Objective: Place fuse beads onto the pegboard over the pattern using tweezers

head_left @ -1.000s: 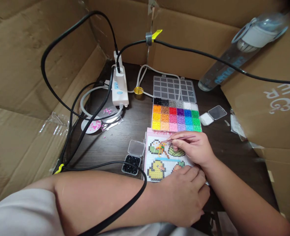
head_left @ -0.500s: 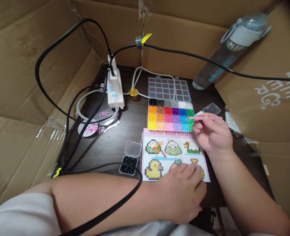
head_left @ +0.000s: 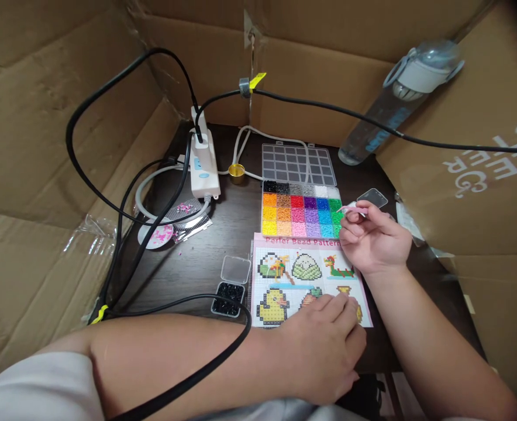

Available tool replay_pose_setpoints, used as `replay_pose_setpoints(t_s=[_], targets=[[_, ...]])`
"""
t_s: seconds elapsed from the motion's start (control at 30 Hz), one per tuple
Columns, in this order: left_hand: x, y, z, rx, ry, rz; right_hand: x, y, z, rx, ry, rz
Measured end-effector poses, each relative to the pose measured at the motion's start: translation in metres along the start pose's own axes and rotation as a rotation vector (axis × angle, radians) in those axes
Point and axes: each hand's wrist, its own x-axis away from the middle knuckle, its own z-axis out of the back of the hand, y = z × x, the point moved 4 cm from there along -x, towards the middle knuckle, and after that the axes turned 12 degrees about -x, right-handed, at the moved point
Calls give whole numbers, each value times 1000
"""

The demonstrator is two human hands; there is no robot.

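Working between cardboard walls (head_left: 328,64) on a dark tabletop (head_left: 183,275), we are seeing a water bottle (head_left: 392,111) that is leaning at the far right, well apart from our work. A black cable (head_left: 247,323) is looping in front of our left forearm, so lifting that arm fast would be risking a snag. The bead box (head_left: 262,213) is lying open beyond the pattern sheet (head_left: 324,280), its sorted colours facing us. Our left hand (head_left: 324,345) is resting over the sheet's lower right part, fingers lightly bent; its palm is facing down, so we cannot tell whether it is gripping anything. Our right hand (head_left: 376,237) is clamping pink tweezers (head_left: 355,210), whose tips are pointing left at the box's right edge, by the green compartments. We cannot tell whether they are touching a bead. For clean work, we are judging that a steady wrist, a light pinch and a straight lift would be serving best. For room, the widest gap is lying on the left; yet a small case (head_left: 235,269) of black beads is sitting just beside the sheet's left edge, and a small clear lid (head_left: 372,197) is lying just behind the right hand, so we are favouring short, raised moves there.
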Motion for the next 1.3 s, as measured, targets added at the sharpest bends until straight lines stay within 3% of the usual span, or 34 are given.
replay_pose_setpoints(t_s=[0.5,0.73,1.3], targets=[[0,-1,-1,17,2,4,-4,2,5,-78,13,-27],[-1,1,-1,9,8,7,-3,1,2,-196,121,-35],[0,0,1,13,24,10,-4,1,1,-212,156,-48]])
